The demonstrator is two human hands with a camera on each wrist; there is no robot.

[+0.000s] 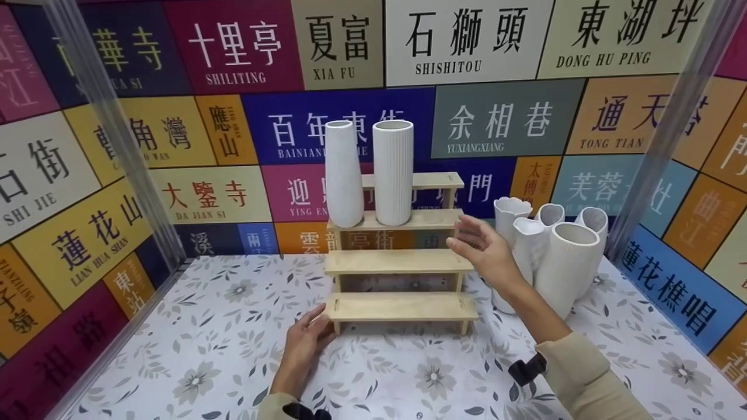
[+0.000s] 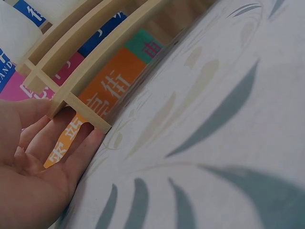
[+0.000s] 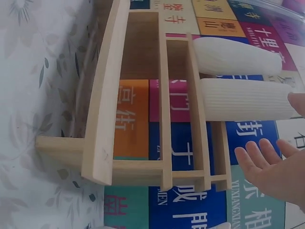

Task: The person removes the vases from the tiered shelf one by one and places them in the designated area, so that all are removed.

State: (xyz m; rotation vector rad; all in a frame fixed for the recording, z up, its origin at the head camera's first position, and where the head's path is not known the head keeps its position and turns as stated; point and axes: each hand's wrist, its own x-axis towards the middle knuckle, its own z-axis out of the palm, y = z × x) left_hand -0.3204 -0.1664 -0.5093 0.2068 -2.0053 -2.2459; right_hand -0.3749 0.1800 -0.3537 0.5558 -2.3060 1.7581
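A light wooden stepped rack (image 1: 400, 261) stands on the cloth. My left hand (image 1: 303, 344) holds its lower left end; in the left wrist view, the thumb lies against the shelf corner and the fingers (image 2: 86, 152) curl by the leg. Two white vases stand side by side on an upper step: a smooth, narrow-necked vase (image 1: 344, 175) on the left and a ribbed cylindrical vase (image 1: 393, 175) on the right. My right hand (image 1: 490, 254), fingers apart and loosely bent, hovers by the right end of the upper steps. It holds nothing and shows apart from the rack in the right wrist view.
Several more white vases cluster right of the rack, behind my right forearm, among them a ribbed one (image 1: 563, 268) and one with a scalloped rim (image 1: 513, 209). Floral cloth (image 1: 233, 326) covers the table. Panels with printed characters (image 1: 496, 116) rise behind and at both sides.
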